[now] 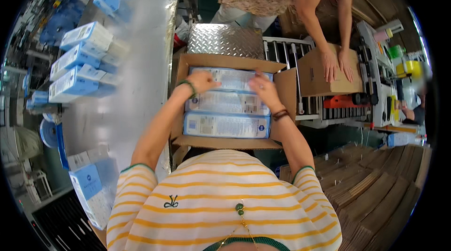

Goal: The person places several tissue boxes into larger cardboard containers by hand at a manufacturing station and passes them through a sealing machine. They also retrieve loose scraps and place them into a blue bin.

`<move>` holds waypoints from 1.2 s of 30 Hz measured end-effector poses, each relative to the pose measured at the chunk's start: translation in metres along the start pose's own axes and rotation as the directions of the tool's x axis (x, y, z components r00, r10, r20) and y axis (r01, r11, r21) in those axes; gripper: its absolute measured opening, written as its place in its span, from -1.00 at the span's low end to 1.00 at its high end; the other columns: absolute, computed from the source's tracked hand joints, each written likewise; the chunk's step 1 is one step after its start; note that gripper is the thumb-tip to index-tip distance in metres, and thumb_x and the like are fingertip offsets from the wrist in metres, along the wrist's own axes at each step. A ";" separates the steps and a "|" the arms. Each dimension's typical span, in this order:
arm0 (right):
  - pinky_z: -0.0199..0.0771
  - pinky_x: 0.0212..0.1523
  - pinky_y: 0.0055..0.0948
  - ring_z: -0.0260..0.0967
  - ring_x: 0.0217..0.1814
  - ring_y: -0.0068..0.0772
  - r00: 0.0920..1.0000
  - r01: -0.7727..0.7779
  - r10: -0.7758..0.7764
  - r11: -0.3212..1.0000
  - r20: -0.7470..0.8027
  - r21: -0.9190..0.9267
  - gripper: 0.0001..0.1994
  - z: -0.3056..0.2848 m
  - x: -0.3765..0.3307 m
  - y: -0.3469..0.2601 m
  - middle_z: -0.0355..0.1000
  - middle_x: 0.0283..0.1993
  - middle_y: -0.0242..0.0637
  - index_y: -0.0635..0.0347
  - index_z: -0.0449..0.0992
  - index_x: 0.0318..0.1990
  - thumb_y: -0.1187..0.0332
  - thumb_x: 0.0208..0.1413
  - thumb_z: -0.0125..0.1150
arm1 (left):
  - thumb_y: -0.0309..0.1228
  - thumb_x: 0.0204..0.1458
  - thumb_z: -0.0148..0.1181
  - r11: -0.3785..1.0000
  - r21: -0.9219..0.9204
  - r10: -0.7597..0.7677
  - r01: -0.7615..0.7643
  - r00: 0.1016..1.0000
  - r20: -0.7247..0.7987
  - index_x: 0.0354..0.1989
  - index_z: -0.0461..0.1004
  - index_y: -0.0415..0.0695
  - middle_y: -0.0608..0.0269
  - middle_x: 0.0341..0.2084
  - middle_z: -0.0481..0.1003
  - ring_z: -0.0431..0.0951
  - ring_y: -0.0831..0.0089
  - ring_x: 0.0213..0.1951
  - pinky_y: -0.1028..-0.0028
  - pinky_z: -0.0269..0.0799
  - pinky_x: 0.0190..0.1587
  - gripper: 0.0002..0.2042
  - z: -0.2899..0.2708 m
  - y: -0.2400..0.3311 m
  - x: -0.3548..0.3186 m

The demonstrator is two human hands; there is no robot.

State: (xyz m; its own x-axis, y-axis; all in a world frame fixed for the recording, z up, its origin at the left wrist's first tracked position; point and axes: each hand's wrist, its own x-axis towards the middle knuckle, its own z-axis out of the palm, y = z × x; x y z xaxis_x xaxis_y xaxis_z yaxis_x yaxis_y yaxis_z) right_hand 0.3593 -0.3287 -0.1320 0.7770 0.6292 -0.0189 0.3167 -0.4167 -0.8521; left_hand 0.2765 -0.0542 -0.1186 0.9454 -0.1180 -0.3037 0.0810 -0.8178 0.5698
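Before me stands an open cardboard carton (225, 144) holding three blue-and-white boxes side by side: a near box (225, 125), a middle box (225, 103) and a far box (230, 80). Over the left end of the far box is my left hand (202, 82), its thumb stretched away from bent fingers. My right hand (265, 90) hovers by that box's right end, fingers apart and slightly blurred. Neither hand grips anything that I can see. Whether the fingertips touch the far box I cannot tell.
On the metal table (141, 86) to my left stand several blue-and-white boxes (75, 82). A co-worker's hands (336, 67) press on a closed carton (324, 74) beside a roller conveyor (286, 51). Flattened cardboard (366, 190) is stacked at lower right. A tread-plate surface (225, 39) lies beyond my carton.
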 end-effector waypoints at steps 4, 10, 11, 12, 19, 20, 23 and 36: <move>0.27 -0.01 -0.41 0.31 -0.02 -0.24 0.807 0.051 -0.165 0.976 -0.567 -0.211 -0.68 -0.079 -0.054 -0.059 0.35 -0.04 -0.13 0.30 0.38 -0.05 0.40 0.01 0.11 | 0.09 0.03 -0.08 0.841 -0.535 -0.307 0.082 0.886 -0.346 -0.68 0.28 -0.20 0.35 -0.76 0.27 0.26 0.52 -0.70 0.52 0.16 -0.63 -0.46 -0.059 -0.019 -0.074; 0.09 0.14 -0.20 0.15 0.14 -0.11 0.990 0.039 0.008 0.946 0.142 -0.323 -0.31 -0.053 -0.123 -0.069 0.23 0.08 0.01 0.37 0.33 0.00 -0.03 -0.19 0.26 | 0.28 -0.03 -0.26 0.615 -0.697 -0.356 0.369 0.919 0.172 -0.67 0.29 -0.10 0.33 -0.75 0.29 0.36 0.52 -0.67 0.54 0.32 -0.61 -0.37 0.005 0.007 -0.077; -0.03 0.19 -0.13 0.04 0.22 -0.06 0.906 0.196 0.000 0.887 0.423 -0.419 -0.23 -0.026 -0.117 -0.075 0.14 0.15 0.04 0.36 0.28 0.04 -0.11 -0.23 0.24 | 0.21 0.03 -0.27 0.676 -0.642 -0.163 0.360 0.924 0.346 -0.63 0.31 -0.10 0.32 -0.69 0.31 0.38 0.55 -0.61 0.54 0.32 -0.55 -0.42 0.041 0.000 -0.056; -0.15 0.24 -0.05 -0.08 0.29 -0.01 0.744 0.377 -0.002 0.827 0.668 -0.417 -0.14 0.000 -0.110 -0.081 0.04 0.21 0.08 0.35 0.23 0.09 -0.18 -0.27 0.22 | 0.07 0.07 -0.14 0.858 -0.396 -0.079 0.327 0.845 0.528 -0.53 0.35 -0.15 0.24 -0.64 0.37 0.40 0.47 -0.57 0.47 0.33 -0.49 -0.52 0.052 0.010 -0.031; -0.27 0.27 0.01 -0.23 0.35 0.02 0.930 -0.304 0.055 0.672 -0.364 -0.675 -0.22 0.049 -0.071 0.014 -0.11 0.29 0.06 0.29 0.05 0.21 -0.08 -0.06 0.08 | -0.15 -0.15 0.18 0.914 0.281 0.405 -0.291 0.636 -0.657 -0.06 0.31 -0.16 0.04 -0.09 0.34 0.30 0.13 -0.03 0.21 0.15 0.00 -0.51 -0.054 0.109 0.014; -0.19 0.26 -0.05 -0.16 0.33 0.01 0.907 -0.331 0.099 0.767 -0.408 -0.549 -0.31 0.051 -0.069 0.002 -0.09 0.28 0.07 0.31 0.06 0.20 -0.01 0.04 0.00 | -0.11 -0.14 0.15 0.916 0.398 0.268 -0.060 0.829 -0.491 -0.01 0.28 -0.17 0.05 -0.02 0.31 0.27 0.16 0.01 0.17 0.11 0.03 -0.46 -0.029 0.065 0.009; -0.04 0.23 -0.19 -0.09 0.30 -0.02 0.479 -0.057 0.366 0.920 -0.798 0.387 -0.38 0.051 -0.072 0.017 -0.07 0.27 0.04 0.36 0.04 0.19 0.05 0.12 -0.09 | -0.09 -0.09 0.10 0.870 0.413 0.382 -0.271 0.899 -0.214 0.04 0.26 -0.18 0.02 0.03 0.26 0.24 0.10 0.04 0.14 0.05 0.09 -0.45 0.048 0.008 -0.061; 0.36 -0.49 -0.09 0.38 -0.50 0.04 0.756 -0.490 0.209 0.810 -0.621 -0.323 -0.67 -0.023 -0.021 0.059 0.42 -0.55 -0.01 0.18 0.41 -0.22 0.12 0.17 -0.18 | -0.26 0.09 -0.07 0.788 -0.610 -0.338 -0.086 0.767 -0.545 0.16 0.17 -0.09 0.08 0.15 0.10 -0.03 0.14 0.22 0.26 -0.14 0.22 -0.56 0.126 -0.004 -0.041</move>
State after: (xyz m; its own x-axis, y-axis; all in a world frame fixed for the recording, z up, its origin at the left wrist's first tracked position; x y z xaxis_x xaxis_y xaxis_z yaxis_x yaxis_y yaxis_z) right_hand 0.3736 -0.3815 -0.1697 0.9911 -0.0188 0.1320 0.0518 -0.8577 -0.5115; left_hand 0.1979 -0.1166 -0.2049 0.8698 0.4933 -0.0093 0.1746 -0.2902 0.9409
